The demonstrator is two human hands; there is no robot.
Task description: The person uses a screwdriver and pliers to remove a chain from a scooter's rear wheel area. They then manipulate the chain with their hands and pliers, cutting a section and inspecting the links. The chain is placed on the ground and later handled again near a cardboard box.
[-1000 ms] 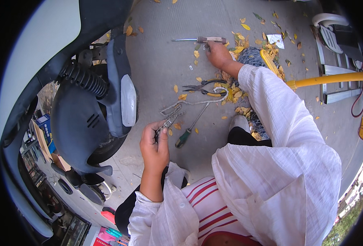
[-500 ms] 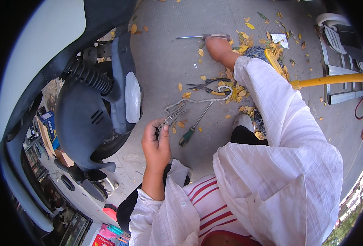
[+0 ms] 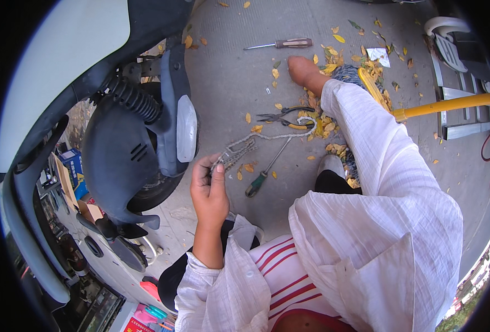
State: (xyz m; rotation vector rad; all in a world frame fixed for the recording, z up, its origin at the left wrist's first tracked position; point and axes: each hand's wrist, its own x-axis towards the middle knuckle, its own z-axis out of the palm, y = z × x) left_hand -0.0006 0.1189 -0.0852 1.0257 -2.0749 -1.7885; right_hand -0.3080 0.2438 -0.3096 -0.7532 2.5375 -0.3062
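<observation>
My left hand (image 3: pixel 208 189) pinches a silvery metal link chain (image 3: pixel 241 153) between thumb and fingers. The chain's free length trails over the ground to a looped end beside needle-nose pliers (image 3: pixel 281 117) with black and yellow handles. Below the chain lies a green-handled screwdriver (image 3: pixel 256 185), its shaft pointing up and right. My right hand (image 3: pixel 305 72) is stretched forward, low over the ground, with its fingers hidden beneath it. Just beyond it, a brown-handled screwdriver (image 3: pixel 293 43) lies apart from the hand, its shaft pointing left.
At left stands a scooter's rear wheel and dark mudguard (image 3: pixel 118 149) with a coil spring (image 3: pixel 131 99). Yellow leaves (image 3: pixel 328 124) are scattered about grey rope-like strands (image 3: pixel 347 73). A yellow pole (image 3: pixel 449 106) and a metal ladder-like frame (image 3: pixel 460 131) are at right.
My right hand has come away from the brown-handled screwdriver, toward me, and the whole handle now shows. My left hand still holds the chain. The view has shifted slightly.
</observation>
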